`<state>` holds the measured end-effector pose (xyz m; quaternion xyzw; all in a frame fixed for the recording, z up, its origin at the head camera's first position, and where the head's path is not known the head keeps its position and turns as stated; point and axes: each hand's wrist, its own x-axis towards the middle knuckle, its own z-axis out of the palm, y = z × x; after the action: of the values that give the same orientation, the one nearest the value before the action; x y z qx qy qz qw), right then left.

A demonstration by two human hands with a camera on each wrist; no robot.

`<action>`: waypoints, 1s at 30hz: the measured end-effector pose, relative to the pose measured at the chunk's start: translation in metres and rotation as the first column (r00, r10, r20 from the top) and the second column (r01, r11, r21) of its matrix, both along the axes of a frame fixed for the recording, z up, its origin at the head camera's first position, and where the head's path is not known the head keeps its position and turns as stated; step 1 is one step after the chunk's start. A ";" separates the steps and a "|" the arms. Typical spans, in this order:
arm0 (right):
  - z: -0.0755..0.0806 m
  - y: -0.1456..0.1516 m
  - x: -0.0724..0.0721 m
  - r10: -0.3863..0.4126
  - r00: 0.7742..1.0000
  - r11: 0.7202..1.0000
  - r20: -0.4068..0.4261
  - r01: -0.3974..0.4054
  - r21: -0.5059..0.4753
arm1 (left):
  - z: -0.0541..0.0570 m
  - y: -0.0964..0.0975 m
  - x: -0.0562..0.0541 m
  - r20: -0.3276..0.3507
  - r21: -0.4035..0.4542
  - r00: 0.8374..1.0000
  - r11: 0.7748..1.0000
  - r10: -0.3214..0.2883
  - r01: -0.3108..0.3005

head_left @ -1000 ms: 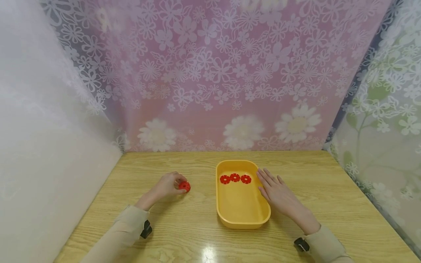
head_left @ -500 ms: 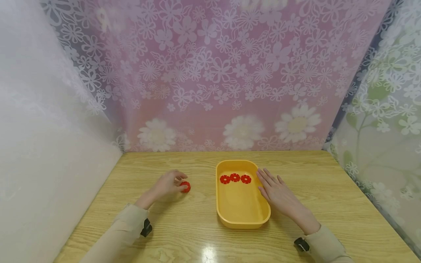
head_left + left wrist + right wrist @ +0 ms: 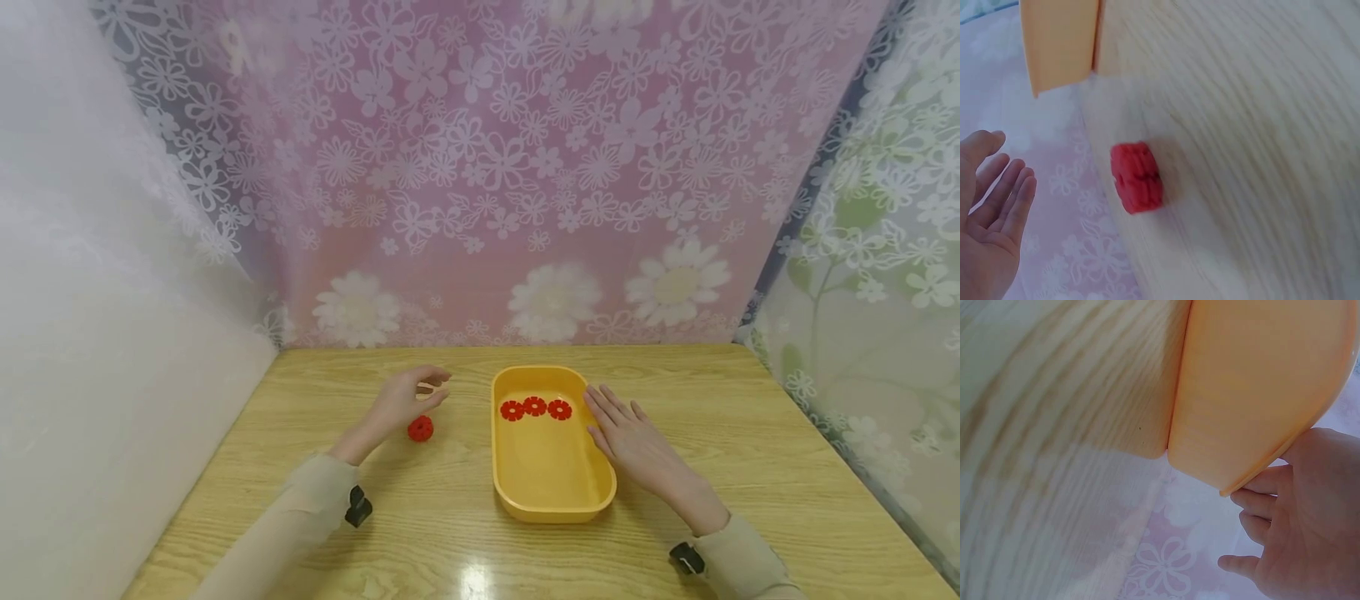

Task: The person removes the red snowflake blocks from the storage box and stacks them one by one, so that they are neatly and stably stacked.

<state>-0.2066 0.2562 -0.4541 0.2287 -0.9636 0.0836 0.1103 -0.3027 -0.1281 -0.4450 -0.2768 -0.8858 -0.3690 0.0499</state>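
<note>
My left hand [image 3: 397, 404] hovers over the table with its fingers loosely bent and nothing in them. Just below it in the head view stands a short stack of red notched discs [image 3: 421, 429]; the left wrist view shows the stack [image 3: 1137, 178] from the side, apart from the fingers. A yellow plastic tub [image 3: 555, 471] sits to the right. Three red notched discs [image 3: 535, 406] lie in a row toward its far end. Against the tub's right rim rests my right hand [image 3: 639, 450], fingers straight, with the fingertips [image 3: 1254, 481] at the rim in the right wrist view.
A wood-grain table [image 3: 337, 550] carries everything. Behind it hangs a pink flowered curtain [image 3: 480, 208], with a pale sheet [image 3: 135, 317] on the left and a leafy patterned one [image 3: 862, 333] on the right.
My left hand has let go of the red disc stack and moved up and to the right, away from it. The stack stays on the table. The right hand and tub keep their places.
</note>
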 end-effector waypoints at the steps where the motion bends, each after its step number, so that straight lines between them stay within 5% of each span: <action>1: 0.000 0.000 0.000 0.000 1.000 1.000 -0.001 0.000 0.002 | 0.002 0.004 0.000 -0.001 0.007 1.000 1.000 -0.009 0.009; 20: -0.002 -0.001 0.000 -0.008 1.000 1.000 -0.019 0.008 0.027 | 0.012 0.083 -0.020 -0.012 0.057 0.984 0.982 -0.178 0.178; 30: -0.002 0.000 0.000 -0.015 1.000 0.999 -0.021 0.016 0.036 | 0.012 0.117 -0.024 0.025 -0.062 0.975 0.973 -0.221 0.222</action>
<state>-0.2069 0.2566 -0.4564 0.2239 -0.9656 0.0628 0.1168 -0.3264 -0.0108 -0.4328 -0.3721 -0.8613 -0.3458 -0.0086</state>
